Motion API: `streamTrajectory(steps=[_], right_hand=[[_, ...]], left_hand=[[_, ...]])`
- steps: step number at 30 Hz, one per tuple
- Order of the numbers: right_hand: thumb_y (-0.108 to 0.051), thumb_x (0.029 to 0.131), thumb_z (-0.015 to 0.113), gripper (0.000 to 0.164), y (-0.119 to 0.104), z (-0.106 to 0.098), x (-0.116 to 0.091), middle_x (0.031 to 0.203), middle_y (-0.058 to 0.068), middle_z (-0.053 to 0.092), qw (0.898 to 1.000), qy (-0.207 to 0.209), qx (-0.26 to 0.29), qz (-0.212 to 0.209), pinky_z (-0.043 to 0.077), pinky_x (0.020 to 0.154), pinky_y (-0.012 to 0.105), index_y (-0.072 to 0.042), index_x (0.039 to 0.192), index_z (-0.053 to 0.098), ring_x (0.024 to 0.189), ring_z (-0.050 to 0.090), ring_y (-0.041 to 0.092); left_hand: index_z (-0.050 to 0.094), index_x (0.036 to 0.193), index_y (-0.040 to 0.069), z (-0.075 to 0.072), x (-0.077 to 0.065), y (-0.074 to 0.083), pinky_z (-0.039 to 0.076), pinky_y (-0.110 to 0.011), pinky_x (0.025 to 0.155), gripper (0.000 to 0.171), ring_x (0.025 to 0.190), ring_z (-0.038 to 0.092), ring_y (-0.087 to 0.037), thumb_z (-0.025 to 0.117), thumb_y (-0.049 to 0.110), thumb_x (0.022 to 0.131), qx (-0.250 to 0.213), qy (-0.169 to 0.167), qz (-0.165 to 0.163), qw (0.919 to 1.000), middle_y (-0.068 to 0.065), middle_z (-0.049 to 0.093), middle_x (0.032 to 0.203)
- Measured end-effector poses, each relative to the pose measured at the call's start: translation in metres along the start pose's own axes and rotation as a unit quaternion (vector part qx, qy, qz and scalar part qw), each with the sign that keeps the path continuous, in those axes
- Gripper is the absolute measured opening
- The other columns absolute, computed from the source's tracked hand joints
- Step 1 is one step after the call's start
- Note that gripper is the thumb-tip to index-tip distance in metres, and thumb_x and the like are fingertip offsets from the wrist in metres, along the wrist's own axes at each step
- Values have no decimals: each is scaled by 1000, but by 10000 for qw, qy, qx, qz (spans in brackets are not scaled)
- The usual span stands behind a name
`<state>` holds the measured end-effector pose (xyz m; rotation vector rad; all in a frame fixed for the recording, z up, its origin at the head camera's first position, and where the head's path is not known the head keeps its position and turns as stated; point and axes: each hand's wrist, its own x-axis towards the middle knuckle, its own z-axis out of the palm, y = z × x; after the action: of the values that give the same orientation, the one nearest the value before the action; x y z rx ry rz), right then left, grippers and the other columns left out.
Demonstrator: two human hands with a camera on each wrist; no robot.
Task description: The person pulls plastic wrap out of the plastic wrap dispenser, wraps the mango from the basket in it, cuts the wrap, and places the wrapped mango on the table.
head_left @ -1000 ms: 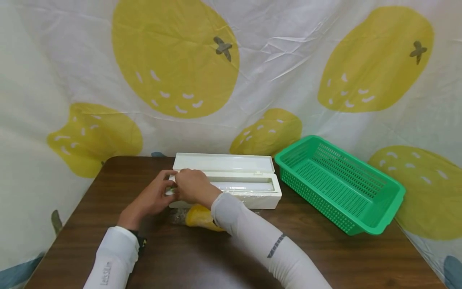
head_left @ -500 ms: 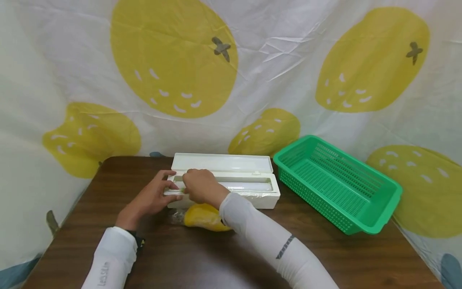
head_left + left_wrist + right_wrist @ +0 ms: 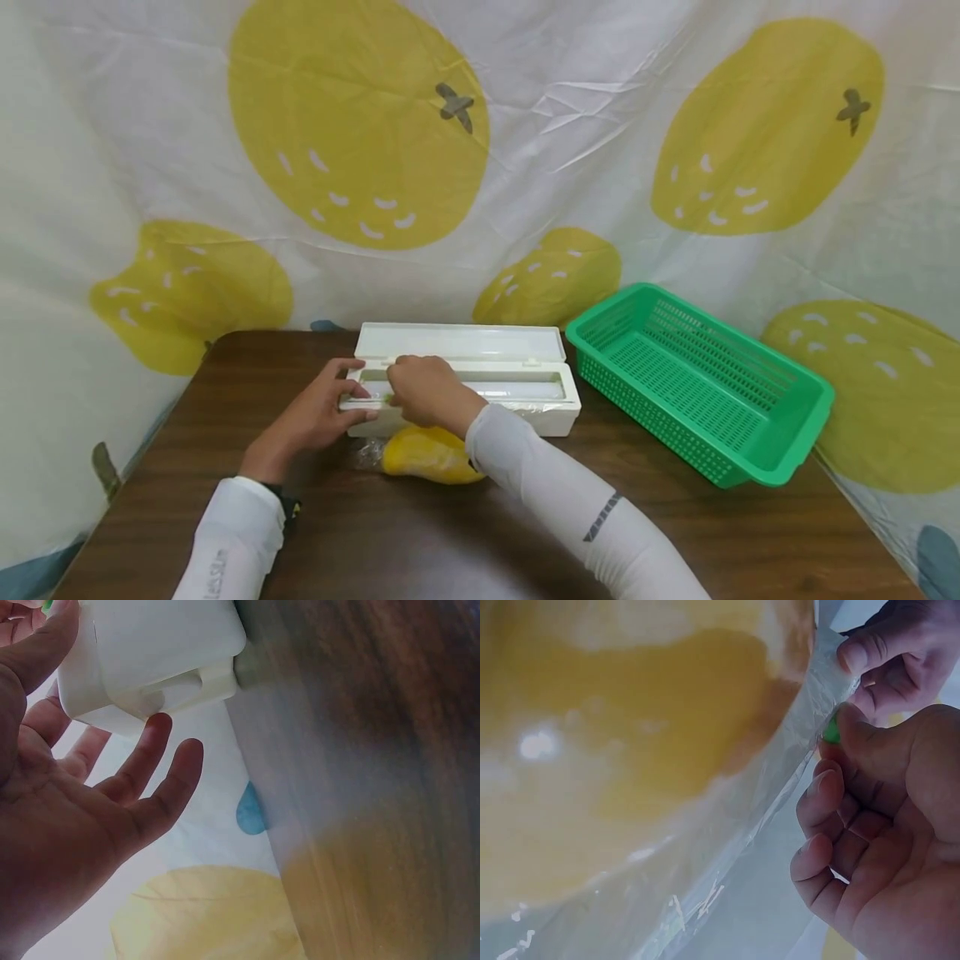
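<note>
A white cling film dispenser [image 3: 537, 423] lies on the table, its lid [image 3: 459, 342] flipped back and a film roll [image 3: 517, 390] inside. My left hand [image 3: 324, 407] grips the dispenser's left end, thumb at the front and fingers over the top rim; in the left wrist view two fingers stand off the end. Between thumb and forefinger my right hand [image 3: 433, 388] pinches a small green slide cutter [image 3: 831, 729] on the front edge, near the left end. Clear film [image 3: 780, 761] hangs there. In front of the dispenser lies a yellow mango [image 3: 423, 455] wrapped in film, partly hidden by the right wrist.
To the right of the dispenser stands a green plastic basket [image 3: 701, 392] with slotted sides. The brown wooden table [image 3: 360, 542] backs onto a fruit-print cloth [image 3: 570, 158]. White sleeves cover both forearms.
My right hand has slid right along the dispenser's front edge, away from my left hand, and slowed lately. More of the yellow mango shows. The left hand stays at the left end.
</note>
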<state>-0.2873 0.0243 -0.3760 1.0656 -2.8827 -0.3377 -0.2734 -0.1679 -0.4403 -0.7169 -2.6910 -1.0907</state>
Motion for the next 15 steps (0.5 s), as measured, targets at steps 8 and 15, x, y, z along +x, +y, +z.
streamTrajectory(steps=[8,15], right_hand=[[-34,93,67,26,4,2,-3,97,2,68,9999,147,44,-6,59,70,34,-12,104,68,81,62,16],[-34,93,66,25,7,0,-9,97,2,69,10000,97,17,-9,59,70,35,-12,103,68,79,62,16]], left_hand=[[71,94,-3,0,-1,1,51,-55,85,22,106,56,-36,77,17,85,20,12,-5,10000,-23,41,143],[71,93,-4,-1,-1,2,50,-57,87,22,112,52,-39,77,15,85,82,44,45,9999,-25,41,142]])
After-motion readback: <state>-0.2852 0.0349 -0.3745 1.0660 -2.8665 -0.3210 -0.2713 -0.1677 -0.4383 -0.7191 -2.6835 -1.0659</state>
